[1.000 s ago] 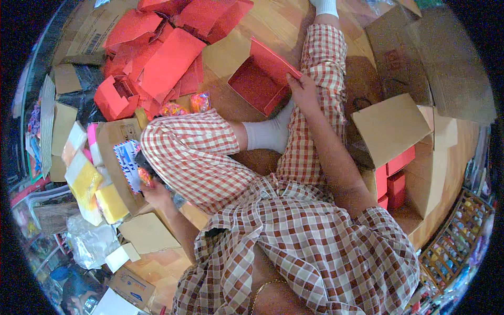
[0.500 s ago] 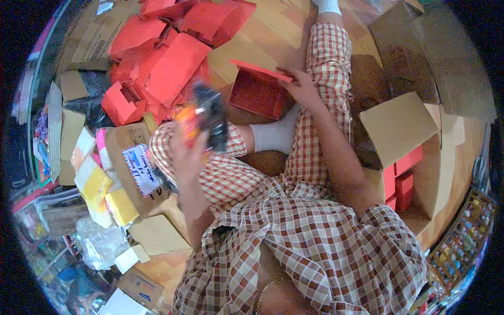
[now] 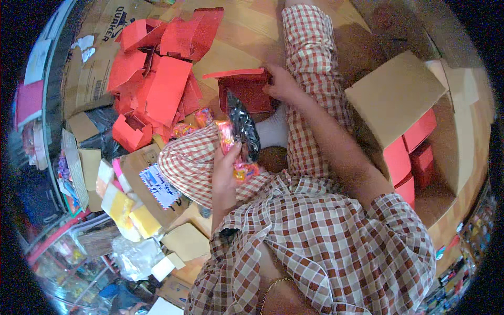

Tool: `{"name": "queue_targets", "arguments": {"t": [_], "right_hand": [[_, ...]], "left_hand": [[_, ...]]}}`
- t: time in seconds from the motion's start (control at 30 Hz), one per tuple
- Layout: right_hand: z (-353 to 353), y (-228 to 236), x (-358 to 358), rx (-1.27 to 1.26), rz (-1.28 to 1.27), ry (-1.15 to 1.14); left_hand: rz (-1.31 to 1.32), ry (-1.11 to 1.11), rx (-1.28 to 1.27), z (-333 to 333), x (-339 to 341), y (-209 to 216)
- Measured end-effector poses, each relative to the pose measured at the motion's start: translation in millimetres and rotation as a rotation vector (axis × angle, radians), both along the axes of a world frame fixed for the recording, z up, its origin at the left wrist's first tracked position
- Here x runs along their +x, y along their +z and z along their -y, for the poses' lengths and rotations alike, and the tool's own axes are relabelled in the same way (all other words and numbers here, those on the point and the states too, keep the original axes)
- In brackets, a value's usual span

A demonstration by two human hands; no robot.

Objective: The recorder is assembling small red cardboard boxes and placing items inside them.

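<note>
My left hand (image 3: 224, 170) is closed around a shiny black plastic packet (image 3: 242, 126) and several small orange and pink wrapped packets (image 3: 245, 172), held above my bent knee. Just beyond them is a red cardboard box (image 3: 244, 94) with its lid raised, its dark red inside facing me. My right hand (image 3: 283, 84) grips the box's right edge with its fingers. More bright wrapped packets (image 3: 184, 130) lie by my knee, beside a heap of red folded boxes (image 3: 168, 89). What the box holds, if anything, is hard to make out.
On the right stands a large open brown carton (image 3: 441, 184) with red boxes (image 3: 420, 152) inside. To the left are a brown carton (image 3: 176, 194) with a handwritten label, yellow and white packs (image 3: 131, 212) and clear plastic (image 3: 137, 257). My outstretched leg (image 3: 312, 58) crosses the wooden floor.
My left hand has brought the packets rightward, close to the front of the red box. The box has turned so its opening faces me more. The whole view has shifted slightly.
</note>
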State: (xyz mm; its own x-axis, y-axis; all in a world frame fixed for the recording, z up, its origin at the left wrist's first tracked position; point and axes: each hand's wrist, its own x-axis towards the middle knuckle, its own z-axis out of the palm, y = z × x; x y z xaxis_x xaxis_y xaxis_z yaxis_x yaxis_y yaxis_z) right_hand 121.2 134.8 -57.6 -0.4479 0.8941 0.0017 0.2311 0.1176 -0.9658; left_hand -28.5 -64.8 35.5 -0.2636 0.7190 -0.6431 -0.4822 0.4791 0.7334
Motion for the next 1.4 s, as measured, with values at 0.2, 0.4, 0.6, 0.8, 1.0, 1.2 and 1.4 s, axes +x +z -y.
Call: {"name": "queue_targets", "arguments": {"t": [0.2, 0.4, 0.6, 0.8, 1.0, 1.2, 1.4], "right_hand": [[3, -6, -4, 0.206, 0.151, 0.01], [6, -10, -8, 0.156, 0.099, 0.012], [5, -16, -3, 0.251, 0.105, 0.057], [8, -6, -2, 0.206, 0.085, 0.023], [7, -1, 2, 0.186, 0.073, 0.078], [6, -6, 4, 0.066, 0.095, 0.078], [12, 6, 9, 0.166, 0.165, 0.044]], "left_hand": [[0.425, 0.05, -0.141, -4, -8, -21], [0.683, 0.107, 0.113, -52, -8, -57], [0.478, 0.397, 0.172, -81, 9, -61], [0.517, 0.357, 0.155, -75, 18, -40], [0.274, 0.24, 0.274, -68, 33, -32], [-0.544, 0.086, 0.219, -58, 40, -32], [-1.291, -0.698, 0.427, -66, 13, -29]]}}
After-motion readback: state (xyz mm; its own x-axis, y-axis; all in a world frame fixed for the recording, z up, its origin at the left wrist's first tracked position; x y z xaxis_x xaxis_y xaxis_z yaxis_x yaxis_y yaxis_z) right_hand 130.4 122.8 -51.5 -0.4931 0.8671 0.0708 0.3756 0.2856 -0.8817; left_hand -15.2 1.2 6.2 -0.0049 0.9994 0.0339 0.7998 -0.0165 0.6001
